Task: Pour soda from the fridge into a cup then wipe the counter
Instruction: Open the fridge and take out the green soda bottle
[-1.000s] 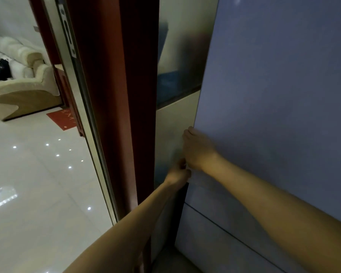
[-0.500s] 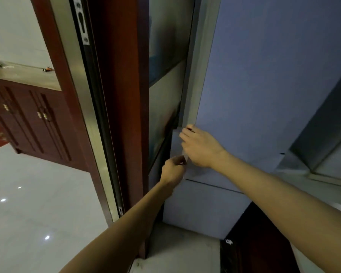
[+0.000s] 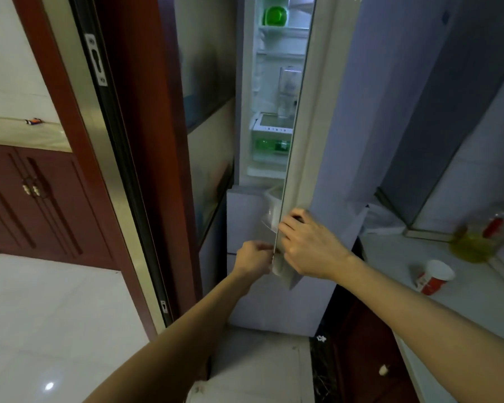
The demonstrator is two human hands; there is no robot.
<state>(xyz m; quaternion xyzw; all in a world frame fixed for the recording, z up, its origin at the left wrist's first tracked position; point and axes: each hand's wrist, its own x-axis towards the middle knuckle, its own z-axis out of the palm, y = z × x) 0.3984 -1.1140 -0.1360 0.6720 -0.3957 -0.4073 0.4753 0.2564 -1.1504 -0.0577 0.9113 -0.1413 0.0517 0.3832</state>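
Far L: dark wood cabinet [image 3: 32, 199] past a red-brown frame [image 3: 134, 141], pale floor [image 3: 56, 315] below. Next over, the fridge [image 3: 245, 112] is part open w/ its light on. Through the gap: a green tub [image 3: 275, 16] up top, a clear jug [image 3: 287, 82] mid-shelf, and a green bottle [image 3: 271, 145] lying low in what looks like a clear-front drawer. That's prob. the soda, tho no label can be read. L hand [image 3: 255, 257] is at the door's bottom corner, fingers curled in on the edge, looks like a pinch. The door [image 3: 326, 126] stands nearly edge-on to the camera. R hand [image 3: 308, 242] is just beside, on the other side of that edge, fingers hooked round it. So both hands are clamped on the door, neither free. R of the fridge: bench [image 3: 477, 309] w/ a red-and-white cup [image 3: 432, 276] standing on it, and a yellow oil bottle [image 3: 474, 242] behind, blurred. Step: opening the fridge, i.e. the very start; nothing fetched, poured or wiped. Next, IMO: gap looks too narrow for an arm, so swing the door wider, free one hand, reach low for the bottle, maybe sliding the drawer out first.
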